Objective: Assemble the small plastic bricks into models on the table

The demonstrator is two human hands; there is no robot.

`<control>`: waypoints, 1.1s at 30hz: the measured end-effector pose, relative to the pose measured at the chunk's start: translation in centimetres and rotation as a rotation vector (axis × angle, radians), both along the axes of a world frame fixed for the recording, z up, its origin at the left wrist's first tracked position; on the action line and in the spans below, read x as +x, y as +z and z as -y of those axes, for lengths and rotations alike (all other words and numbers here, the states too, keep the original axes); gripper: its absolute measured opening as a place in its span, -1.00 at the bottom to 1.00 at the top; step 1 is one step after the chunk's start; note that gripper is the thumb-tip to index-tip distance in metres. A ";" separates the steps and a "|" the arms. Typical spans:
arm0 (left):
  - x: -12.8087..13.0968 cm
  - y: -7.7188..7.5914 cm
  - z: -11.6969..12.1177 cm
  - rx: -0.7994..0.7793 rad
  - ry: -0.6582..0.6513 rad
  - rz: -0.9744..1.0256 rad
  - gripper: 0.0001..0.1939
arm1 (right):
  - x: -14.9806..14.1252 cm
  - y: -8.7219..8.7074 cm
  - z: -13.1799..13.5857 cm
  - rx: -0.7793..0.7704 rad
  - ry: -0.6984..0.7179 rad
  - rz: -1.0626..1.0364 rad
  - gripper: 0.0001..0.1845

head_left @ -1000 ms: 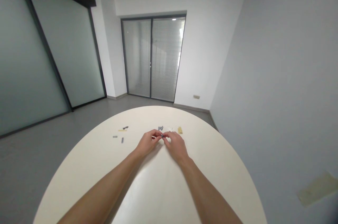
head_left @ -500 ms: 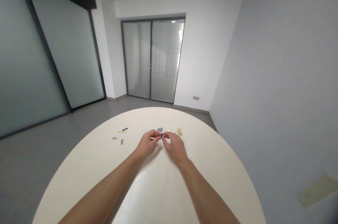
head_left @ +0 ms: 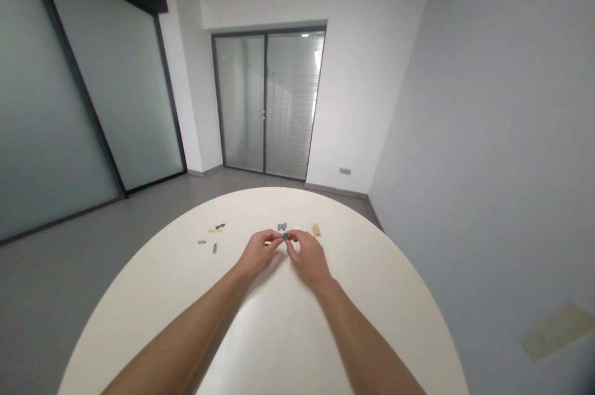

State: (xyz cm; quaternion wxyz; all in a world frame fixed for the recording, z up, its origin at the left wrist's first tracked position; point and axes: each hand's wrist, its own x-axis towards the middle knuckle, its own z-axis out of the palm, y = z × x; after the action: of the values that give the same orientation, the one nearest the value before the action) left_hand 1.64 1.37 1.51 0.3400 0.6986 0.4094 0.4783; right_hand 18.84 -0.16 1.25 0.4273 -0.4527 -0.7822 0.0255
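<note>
Right, closest in, two bare forearms reach over the near edge of the round cream tabletop (head_left: 288,345) and come together near its middle. The left hand (head_left: 258,252) and the right hand (head_left: 309,258) meet fingertip to fingertip, both pinching a small dark grey brick (head_left: 285,236). It shows as little more than a speck between the fingers, so whether it is one piece or several joined, I can't tell. Just beyond the fingertips lie a grey brick (head_left: 281,227) and, a touch to the right, a tan plate (head_left: 317,230), both loose and within easy reach. Further left sits a small scatter: a thin yellow strip (head_left: 214,230) with a dark piece (head_left: 220,226) just beside it, then a small grey bar (head_left: 201,242) and a narrow grey piece (head_left: 214,248). So far, nothing built stands on the table; whatever is assembled is in those fingers, and these pieces all lie separate. The far edge curves close behind the pieces, while the tabletop runs wide to the right. Past it come the grey floor (head_left: 139,215) and a glass door with blinds (head_left: 267,103).
</note>
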 end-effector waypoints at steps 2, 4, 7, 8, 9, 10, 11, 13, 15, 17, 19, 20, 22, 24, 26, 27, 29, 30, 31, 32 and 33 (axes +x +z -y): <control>0.1 -0.1 -0.1 -0.007 -0.004 -0.016 -0.72 | 0.0 0.0 0.0 0.004 -0.002 0.005 -0.78; 0.1 -0.2 -0.1 -0.013 -0.007 -0.024 -0.70 | 0.0 -0.1 -0.1 0.009 0.000 0.008 -0.77; 0.3 -0.2 0.0 -0.006 0.002 -0.036 -0.69 | 0.0 -0.1 -0.2 0.022 0.008 0.012 -0.74; 0.3 -0.2 0.0 -0.001 0.005 -0.041 -0.68 | 0.0 -0.1 -0.2 0.025 0.013 0.016 -0.73; 0.3 -0.1 0.1 0.003 0.008 -0.044 -0.68 | 0.0 -0.1 -0.2 0.026 0.019 0.020 -0.72; 0.4 -0.1 0.1 0.007 0.008 -0.045 -0.68 | 0.0 0.0 -0.2 0.025 0.024 0.023 -0.72; 0.4 0.0 0.2 0.011 0.008 -0.044 -0.69 | 0.0 0.0 -0.2 0.021 0.028 0.025 -0.72; 0.3 0.0 0.2 0.014 0.011 -0.041 -0.71 | 0.0 0.0 -0.1 0.012 0.032 0.028 -0.73; 0.3 -0.1 0.1 0.017 0.016 -0.035 -0.74 | 0.0 0.1 -0.1 0.005 0.035 0.031 -0.74; 0.3 -0.3 0.0 0.021 0.023 -0.018 -0.78 | 0.0 0.1 0.0 0.002 0.042 0.034 -0.73; 0.2 -0.6 -0.2 0.023 0.019 0.004 -0.80 | 0.0 0.1 0.0 0.001 0.046 0.033 -0.73; 0.2 -0.7 -0.2 0.020 0.012 0.013 -0.80 | 0.0 0.1 0.0 0.001 0.045 0.033 -0.72; 0.2 -0.8 -0.3 0.008 -0.009 0.025 -0.78 | 0.0 0.1 -0.1 0.008 0.035 0.034 -0.72; 0.3 -0.9 -0.4 -0.005 -0.033 0.035 -0.77 | 0.0 0.1 -0.1 0.017 0.023 0.032 -0.72; 0.3 -0.9 -0.4 -0.014 -0.048 0.047 -0.76 | 0.0 0.0 -0.2 0.026 0.015 0.031 -0.72; 0.3 -1.0 -0.4 -0.016 -0.050 0.050 -0.76 | 0.0 0.0 -0.2 0.027 0.015 0.032 -0.73; 0.3 -0.9 -0.4 -0.012 -0.038 0.046 -0.77 | 0.0 0.0 -0.2 0.027 0.016 0.037 -0.75; 0.3 -0.9 -0.4 -0.004 -0.028 0.034 -0.77 | 0.0 0.0 -0.2 0.027 0.016 0.037 -0.75; 0.3 -0.9 -0.3 0.005 -0.016 0.018 -0.78 | 0.0 0.0 -0.2 0.028 0.017 0.036 -0.76; 0.2 -0.9 -0.3 0.015 -0.003 -0.001 -0.79 | 0.0 0.0 -0.2 0.028 0.019 0.035 -0.76; 0.2 -0.8 -0.3 0.022 0.010 -0.018 -0.79 | -0.1 0.0 -0.2 0.030 0.021 0.033 -0.76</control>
State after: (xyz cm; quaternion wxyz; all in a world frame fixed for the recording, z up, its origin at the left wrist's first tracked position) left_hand 1.87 1.67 0.66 0.3262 0.7046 0.4104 0.4782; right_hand 18.78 0.06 1.25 0.4206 -0.4384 -0.7942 0.0109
